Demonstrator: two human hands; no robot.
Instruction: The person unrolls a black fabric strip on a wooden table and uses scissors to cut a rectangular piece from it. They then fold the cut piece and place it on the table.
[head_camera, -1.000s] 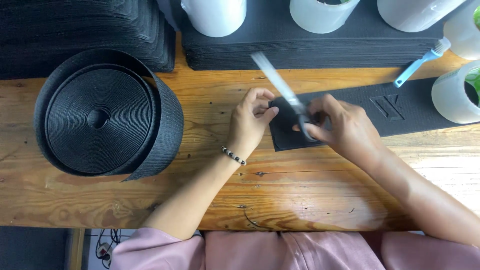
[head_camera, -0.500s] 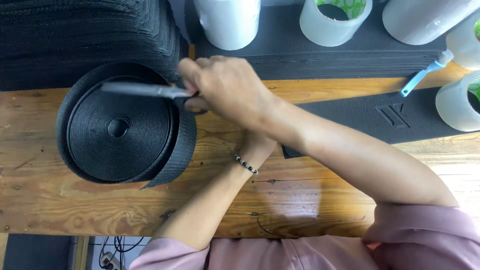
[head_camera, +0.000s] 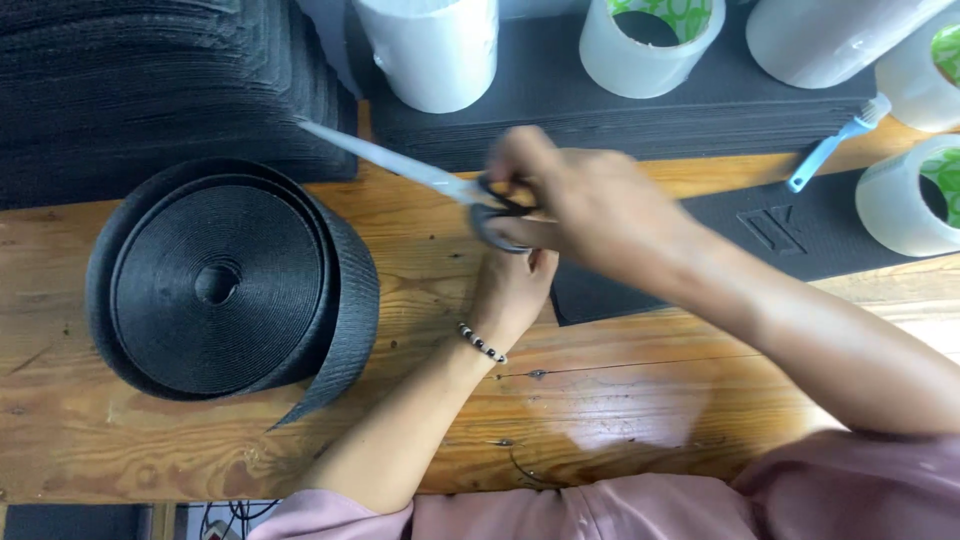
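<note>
My right hand (head_camera: 590, 200) grips a pair of scissors (head_camera: 430, 175) by the black handles, the closed silver blades pointing up-left toward a stack of black sheets (head_camera: 150, 90). My left hand (head_camera: 510, 290), with a bead bracelet at the wrist, sits under the right hand with its fingers curled at the left edge of a flat black foam piece (head_camera: 760, 240); what it holds is hidden. A large roll of black webbing (head_camera: 225, 280) lies on the wooden table (head_camera: 640, 400) to the left, its loose end trailing down.
White tape rolls (head_camera: 650, 45) and a white cylinder (head_camera: 430, 50) stand on a second stack of black sheets (head_camera: 700, 105) at the back. A blue-handled brush (head_camera: 830, 150) and another tape roll (head_camera: 910, 195) lie at the right.
My right hand swung the scissors left over the webbing roll, then came back toward the middle. The left hand stayed near the foam piece's edge.
</note>
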